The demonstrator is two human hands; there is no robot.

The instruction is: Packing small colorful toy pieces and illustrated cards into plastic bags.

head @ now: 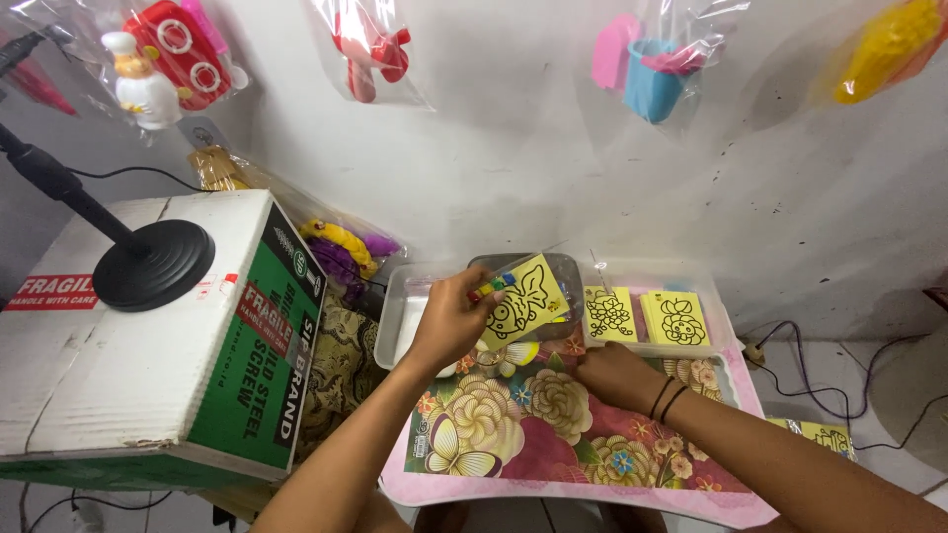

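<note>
Far left, a big cardboard box in white and green, with a round black stand base sitting on its top and a dark pole rising off to the upper left. Toys in clear bags hang on the wall above. Just right of the box, a bagged yellow and purple toy leans in the corner against the wall.

Now the action: the left hand is up over a clear plastic tray, its grip clamped on a yellow picture card with a fish outline. Fingers pinch the card's left edge, and a small strip of coloured bits sits right at the fingertips. The card tilts, held above the dark tray behind it and clear of the worktop.

Below lies a floral mat on a pink worktop, butterflies and big blooms all over.

The right hand rests low on the mat, just beside the lower edge of the held card, not touching it; fingers curled down, and whether they pinch anything I cannot tell. Black bands ring that wrist.

Further right, a second clear tray holds two more yellow cards side by side, well apart from both hands. Far right, another yellow card lies by the arm, with cables trailing on the floor
</note>
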